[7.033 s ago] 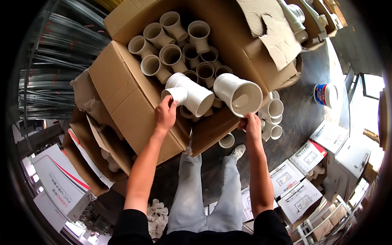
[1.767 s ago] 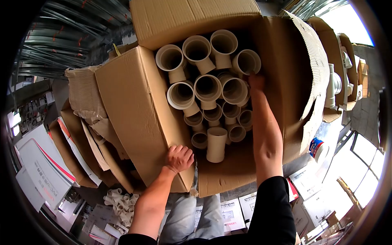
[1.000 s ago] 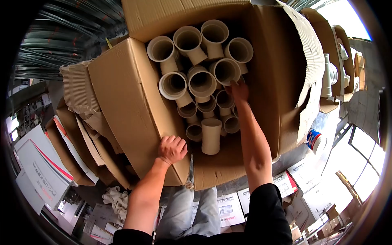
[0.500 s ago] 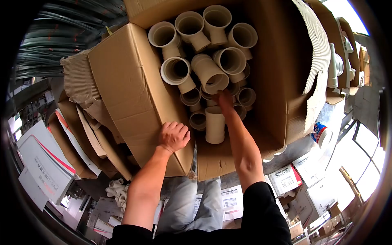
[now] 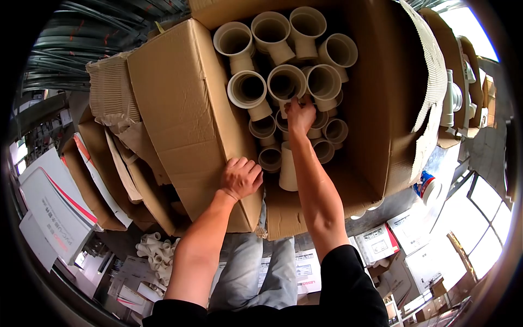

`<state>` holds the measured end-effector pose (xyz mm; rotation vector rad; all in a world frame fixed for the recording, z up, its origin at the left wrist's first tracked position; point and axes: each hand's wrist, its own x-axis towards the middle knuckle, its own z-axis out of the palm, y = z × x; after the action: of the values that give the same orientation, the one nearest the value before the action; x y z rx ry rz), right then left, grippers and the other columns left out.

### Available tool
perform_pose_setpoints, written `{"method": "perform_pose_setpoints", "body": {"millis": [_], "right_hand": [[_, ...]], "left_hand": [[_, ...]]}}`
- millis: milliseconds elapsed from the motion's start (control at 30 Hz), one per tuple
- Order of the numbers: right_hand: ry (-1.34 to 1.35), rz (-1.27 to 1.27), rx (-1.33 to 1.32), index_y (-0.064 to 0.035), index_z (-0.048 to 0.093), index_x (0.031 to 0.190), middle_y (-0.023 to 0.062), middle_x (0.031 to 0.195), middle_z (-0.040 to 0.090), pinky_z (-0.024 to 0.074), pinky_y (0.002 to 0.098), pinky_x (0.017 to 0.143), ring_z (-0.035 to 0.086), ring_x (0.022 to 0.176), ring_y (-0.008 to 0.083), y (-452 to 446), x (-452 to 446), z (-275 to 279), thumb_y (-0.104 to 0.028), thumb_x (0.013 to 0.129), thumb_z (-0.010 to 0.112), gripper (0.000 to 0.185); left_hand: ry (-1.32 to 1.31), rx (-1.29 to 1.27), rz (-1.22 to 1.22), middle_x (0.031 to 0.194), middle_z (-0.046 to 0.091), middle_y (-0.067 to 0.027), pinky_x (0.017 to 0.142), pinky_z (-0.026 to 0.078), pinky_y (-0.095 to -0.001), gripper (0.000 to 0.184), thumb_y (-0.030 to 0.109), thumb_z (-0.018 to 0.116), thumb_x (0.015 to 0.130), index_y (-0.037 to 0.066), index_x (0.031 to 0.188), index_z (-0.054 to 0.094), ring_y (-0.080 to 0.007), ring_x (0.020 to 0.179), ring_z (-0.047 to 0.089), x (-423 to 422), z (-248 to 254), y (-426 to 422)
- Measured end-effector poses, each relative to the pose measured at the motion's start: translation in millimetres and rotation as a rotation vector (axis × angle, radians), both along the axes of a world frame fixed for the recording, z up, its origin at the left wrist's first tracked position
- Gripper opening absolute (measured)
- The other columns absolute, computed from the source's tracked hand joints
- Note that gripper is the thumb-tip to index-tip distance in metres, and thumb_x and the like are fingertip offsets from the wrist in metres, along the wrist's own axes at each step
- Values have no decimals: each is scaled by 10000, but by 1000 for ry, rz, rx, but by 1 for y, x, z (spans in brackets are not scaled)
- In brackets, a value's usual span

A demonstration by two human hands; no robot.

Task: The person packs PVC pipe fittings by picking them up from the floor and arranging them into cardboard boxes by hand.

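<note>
A large open cardboard box (image 5: pixel 180 114) holds several white pipe fittings, most with their round mouths facing up. My right hand (image 5: pixel 300 115) reaches inside, its fingers closed on the lower rim of a middle fitting (image 5: pixel 286 82). Right beside that one is another fitting (image 5: pixel 323 83), and to its left stands a third (image 5: pixel 247 89). Near the box's front, a fitting (image 5: pixel 288 170) is partly hidden behind my right forearm. My left hand (image 5: pixel 241 177) rests on the box's left front edge with fingers curled over it.
Opened cartons and a white printed box (image 5: pixel 57 210) lie at the left. Small fittings (image 5: pixel 158 255) are piled below. To the right are a blue-and-white tub (image 5: pixel 427 188) and more cartons (image 5: pixel 376 243). Metal bars (image 5: pixel 87 49) fill the upper left.
My right hand has moved from the right side of the box to the middle fitting. That fitting was tilted forward half a second ago and now faces up. My left hand stays on the edge.
</note>
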<state>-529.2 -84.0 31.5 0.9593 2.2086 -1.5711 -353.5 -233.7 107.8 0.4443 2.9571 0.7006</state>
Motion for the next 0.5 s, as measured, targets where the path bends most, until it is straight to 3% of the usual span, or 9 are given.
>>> {"method": "perform_pose_setpoints", "body": {"millis": [100,267,333,433,500], "right_hand": [[61,3,16,49,507,1422,136,709,713,526,416,723,668,666,255,0,3,-3,-244,960,566,550],[51,40,51,36,545,1395,130,692,703,523,419,722,651,645,247,5,-4,-21,-215,941,584,521],[58,24,-6,87,538,1358,154,795,718,548,358,634,695,696,188,4,-8,-15,-155,941,612,488],[-11,68,90,49,580,1335,147,716,704,522,417,713,661,667,251,2,-6,0,-196,936,591,468],[8,37,48,44,581,1332,150,729,706,522,414,705,664,677,240,4,1,-4,-211,943,598,465]], "left_hand": [[13,3,8,742,580,3,723,429,-347,130,220,693,784,151,734,595,-194,773,568,-1,1,0],[2,12,7,754,594,7,720,426,-345,124,221,693,789,148,745,603,-191,771,574,2,-2,-2],[-9,13,4,767,608,7,718,422,-344,118,226,692,798,145,762,615,-191,771,580,3,-2,-1],[13,26,13,741,578,6,718,432,-345,135,207,697,775,153,725,584,-192,769,567,0,-1,-1],[-2,33,7,771,613,8,720,420,-349,122,225,694,797,142,757,614,-193,770,579,1,-2,-1]]}}
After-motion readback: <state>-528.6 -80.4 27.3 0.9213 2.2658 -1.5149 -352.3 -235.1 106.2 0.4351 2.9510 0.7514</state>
